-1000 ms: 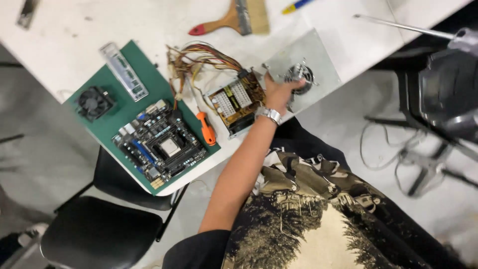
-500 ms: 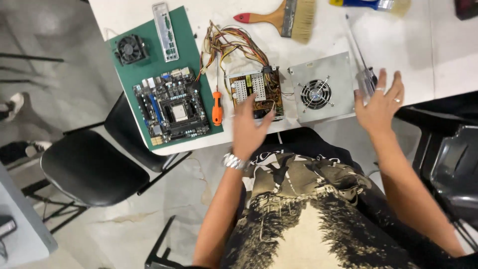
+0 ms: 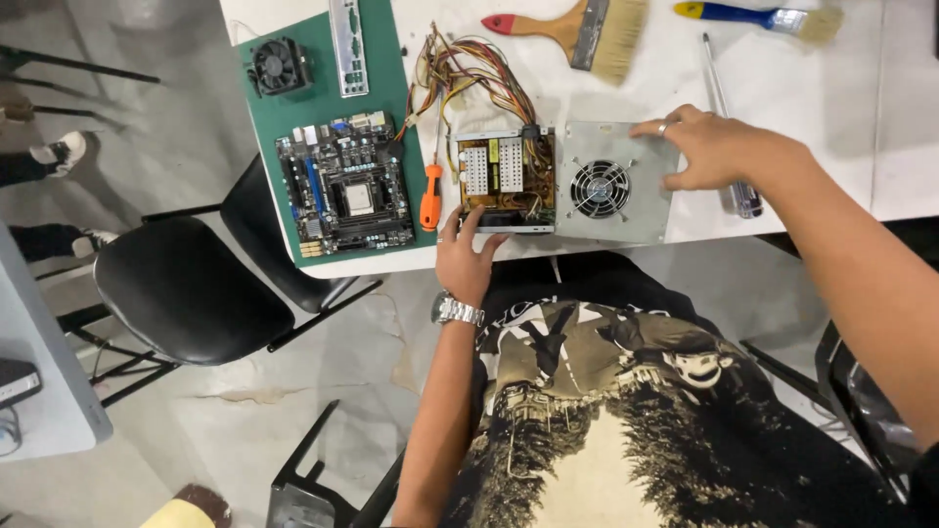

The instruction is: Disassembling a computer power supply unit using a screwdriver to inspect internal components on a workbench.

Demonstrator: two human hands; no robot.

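At the near edge of the white counter sits an opened power supply, circuit board bare, with its grey fan cover lying just beside it. The left hand presses loose fingers against the unit's front lip, grasping nothing. The right hand lies flat and spread on the cover's far corner, also holding nothing.

Just left of the left hand's grip rests an orange-handled screwdriver, and beyond it a motherboard on a green mat. Above, a tangle of coloured wires trails from the supply.

I'd judge the main risk is the unit sliding off the edge, since it sits right at the lip; a push from either hand could tip it. Fingers could also stray onto exposed board parts. A long screwdriver under the right wrist might roll away.
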